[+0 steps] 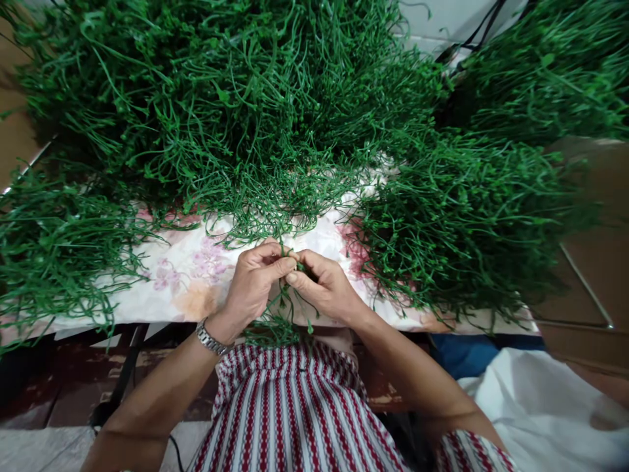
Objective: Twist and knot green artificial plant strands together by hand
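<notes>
My left hand, with a metal watch on its wrist, is closed with thumb and forefinger pinching a thin green plant stem. Right beside it, my right hand pinches at the same spot, its thumb nearly touching the left thumb. Exactly what lies between the fingertips is mostly hidden. Below the hands, more green stems hang over the table's front edge and my lap. Just beyond my fingers, a loose spread of thin green stems lies on the flowered cloth.
A tall heap of green stems fills the back of the table. Smaller piles lie at the left and right. Cardboard stands at the right edge, with white fabric below. Dark cables run at the back.
</notes>
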`<control>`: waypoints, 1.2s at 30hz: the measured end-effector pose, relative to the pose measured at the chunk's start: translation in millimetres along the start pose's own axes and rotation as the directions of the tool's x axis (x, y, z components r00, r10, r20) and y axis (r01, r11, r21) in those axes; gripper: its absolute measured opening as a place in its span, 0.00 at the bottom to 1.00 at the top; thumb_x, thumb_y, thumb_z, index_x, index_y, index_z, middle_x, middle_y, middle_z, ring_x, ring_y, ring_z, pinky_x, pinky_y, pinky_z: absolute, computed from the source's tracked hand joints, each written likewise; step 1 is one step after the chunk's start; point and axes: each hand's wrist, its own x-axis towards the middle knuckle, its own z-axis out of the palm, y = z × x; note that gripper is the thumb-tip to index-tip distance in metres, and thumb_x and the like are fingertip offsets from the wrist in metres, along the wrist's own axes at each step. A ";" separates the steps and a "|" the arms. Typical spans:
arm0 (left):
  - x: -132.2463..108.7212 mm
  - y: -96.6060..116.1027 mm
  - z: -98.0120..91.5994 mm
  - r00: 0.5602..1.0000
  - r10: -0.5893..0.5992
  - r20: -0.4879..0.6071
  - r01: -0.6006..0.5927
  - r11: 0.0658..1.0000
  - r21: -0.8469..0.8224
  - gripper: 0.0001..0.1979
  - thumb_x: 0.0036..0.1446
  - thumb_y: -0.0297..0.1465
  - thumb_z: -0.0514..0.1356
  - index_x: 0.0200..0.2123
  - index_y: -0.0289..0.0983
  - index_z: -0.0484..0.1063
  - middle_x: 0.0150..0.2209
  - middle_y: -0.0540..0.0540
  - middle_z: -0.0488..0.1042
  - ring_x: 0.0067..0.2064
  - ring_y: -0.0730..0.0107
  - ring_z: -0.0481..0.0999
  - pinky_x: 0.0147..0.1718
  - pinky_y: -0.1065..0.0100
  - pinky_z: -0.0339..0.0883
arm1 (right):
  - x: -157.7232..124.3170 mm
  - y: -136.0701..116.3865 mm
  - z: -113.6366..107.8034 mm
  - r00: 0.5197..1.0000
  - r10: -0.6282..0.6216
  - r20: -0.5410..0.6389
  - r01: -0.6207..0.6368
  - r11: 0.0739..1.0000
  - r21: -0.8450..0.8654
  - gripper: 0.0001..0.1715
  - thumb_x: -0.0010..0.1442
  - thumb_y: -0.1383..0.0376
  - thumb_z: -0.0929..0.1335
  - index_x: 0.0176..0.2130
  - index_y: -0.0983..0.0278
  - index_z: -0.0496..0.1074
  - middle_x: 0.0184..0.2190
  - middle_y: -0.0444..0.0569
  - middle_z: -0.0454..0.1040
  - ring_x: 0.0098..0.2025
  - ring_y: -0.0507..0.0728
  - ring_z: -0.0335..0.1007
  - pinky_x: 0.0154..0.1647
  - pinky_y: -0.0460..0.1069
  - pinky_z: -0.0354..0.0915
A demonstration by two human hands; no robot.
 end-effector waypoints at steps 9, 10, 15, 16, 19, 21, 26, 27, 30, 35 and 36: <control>-2.7 6.4 -8.6 0.972 -0.231 0.039 0.233 0.972 -0.043 0.09 0.39 0.29 0.67 0.18 0.34 0.69 0.23 0.50 0.73 0.19 0.80 0.64 0.17 0.77 0.58 | -3.1 6.5 0.1 0.990 0.020 0.137 -0.080 0.891 0.447 0.10 0.58 0.62 0.66 0.33 0.68 0.68 0.27 0.44 0.68 0.32 0.49 0.64 0.39 0.45 0.61; -2.9 7.0 -8.7 0.975 -0.220 0.040 0.222 0.975 -0.026 0.09 0.39 0.28 0.67 0.18 0.34 0.69 0.23 0.50 0.74 0.20 0.80 0.65 0.18 0.76 0.59 | -3.5 7.6 0.5 0.991 0.026 0.134 -0.086 0.884 0.460 0.09 0.58 0.62 0.66 0.34 0.68 0.68 0.25 0.43 0.67 0.30 0.48 0.62 0.37 0.45 0.60; -4.4 5.5 -8.1 1.000 0.012 0.015 -0.012 0.999 0.039 0.04 0.41 0.25 0.66 0.23 0.35 0.73 0.27 0.51 0.74 0.31 0.77 0.71 0.34 0.75 0.64 | -4.4 9.0 2.8 0.995 0.068 0.067 -0.089 0.922 0.377 0.10 0.56 0.62 0.68 0.32 0.68 0.68 0.21 0.38 0.58 0.22 0.44 0.49 0.24 0.41 0.50; -4.9 4.5 -8.4 0.999 0.040 0.016 -0.041 0.998 0.057 0.04 0.41 0.24 0.66 0.23 0.36 0.73 0.26 0.51 0.73 0.31 0.77 0.70 0.34 0.75 0.64 | -4.3 8.3 3.3 0.996 0.065 0.064 -0.083 0.934 0.346 0.11 0.56 0.61 0.68 0.32 0.68 0.68 0.21 0.39 0.59 0.23 0.44 0.50 0.24 0.41 0.50; -6.5 1.3 -10.2 0.998 0.067 0.022 -0.070 0.986 0.149 0.06 0.42 0.26 0.65 0.21 0.35 0.70 0.24 0.52 0.70 0.29 0.77 0.68 0.31 0.74 0.62 | -4.1 6.1 4.6 0.998 0.049 0.046 -0.058 0.970 0.236 0.13 0.55 0.59 0.68 0.31 0.68 0.67 0.22 0.40 0.60 0.24 0.45 0.52 0.25 0.41 0.52; -7.5 -0.6 -11.6 0.996 0.087 0.025 -0.091 0.972 0.218 0.08 0.44 0.28 0.65 0.21 0.35 0.68 0.23 0.53 0.67 0.27 0.78 0.65 0.28 0.75 0.60 | -4.1 5.6 5.5 0.999 0.040 0.013 -0.042 0.987 0.158 0.14 0.55 0.59 0.68 0.29 0.68 0.66 0.21 0.40 0.59 0.24 0.45 0.51 0.25 0.42 0.52; -9.4 -2.7 -14.2 0.994 0.090 0.068 -0.108 0.935 0.339 0.07 0.49 0.30 0.61 0.23 0.35 0.66 0.22 0.54 0.62 0.25 0.79 0.60 0.26 0.75 0.57 | -7.2 8.5 7.9 0.998 -0.031 -0.057 0.033 0.999 0.038 0.12 0.57 0.61 0.65 0.28 0.68 0.65 0.19 0.39 0.57 0.22 0.45 0.50 0.23 0.41 0.51; -9.7 -2.7 -14.6 0.994 0.072 0.082 -0.096 0.934 0.344 0.07 0.50 0.30 0.61 0.24 0.35 0.66 0.22 0.54 0.62 0.25 0.78 0.60 0.26 0.75 0.57 | -8.2 9.3 8.6 0.997 -0.042 -0.069 0.043 0.999 0.026 0.12 0.57 0.61 0.65 0.28 0.68 0.66 0.19 0.39 0.58 0.22 0.45 0.51 0.23 0.41 0.51; -11.2 -1.1 -16.7 0.993 0.038 0.114 -0.075 0.934 0.348 0.08 0.51 0.32 0.60 0.25 0.35 0.66 0.23 0.53 0.64 0.25 0.78 0.61 0.25 0.75 0.57 | -10.5 10.6 10.8 0.993 -0.066 -0.095 0.063 0.997 -0.032 0.12 0.58 0.61 0.64 0.30 0.67 0.67 0.21 0.40 0.62 0.23 0.46 0.54 0.24 0.42 0.53; -14.0 8.3 -19.4 0.986 0.015 0.165 -0.096 0.865 0.492 0.06 0.52 0.30 0.58 0.26 0.35 0.65 0.22 0.54 0.62 0.24 0.79 0.59 0.23 0.76 0.54 | -10.9 8.5 11.7 0.986 -0.113 -0.120 0.098 0.988 -0.121 0.10 0.60 0.62 0.63 0.30 0.67 0.66 0.21 0.40 0.62 0.23 0.46 0.55 0.25 0.42 0.54; -14.3 10.2 -19.3 0.984 0.009 0.178 -0.101 0.850 0.517 0.05 0.51 0.29 0.59 0.26 0.35 0.65 0.22 0.54 0.61 0.24 0.79 0.59 0.23 0.76 0.54 | -10.7 8.1 11.0 0.985 -0.120 -0.126 0.103 0.985 -0.136 0.10 0.60 0.63 0.63 0.30 0.67 0.66 0.21 0.40 0.62 0.23 0.46 0.55 0.26 0.42 0.54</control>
